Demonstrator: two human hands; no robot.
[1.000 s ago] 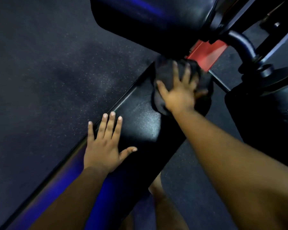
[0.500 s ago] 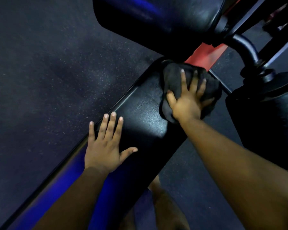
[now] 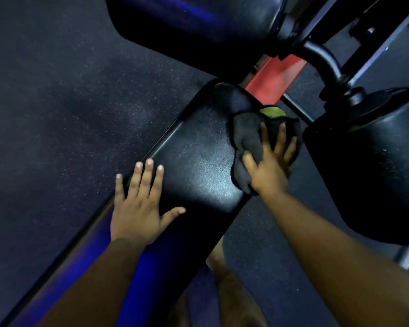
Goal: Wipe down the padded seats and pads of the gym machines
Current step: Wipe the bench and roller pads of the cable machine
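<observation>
Pressing a dark cloth onto the bench pad

Pressing down with spread, straight fingers, the right hand (image 3: 268, 165) flattens a crumpled black cloth (image 3: 247, 138) against the right edge of the long black padded bench seat (image 3: 198, 161), near its far end. The left hand (image 3: 139, 206) rests flat on the same pad, fingers extended, thumb splayed. Beyond the cloth, a red metal frame bar (image 3: 272, 79) runs beneath a large black upholstered pad (image 3: 198, 27); a black cylindrical roller pad (image 3: 368, 161) stands just right.

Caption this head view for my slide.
Right hand presses dark cloth on black padded bench; left hand rests flat.
</observation>
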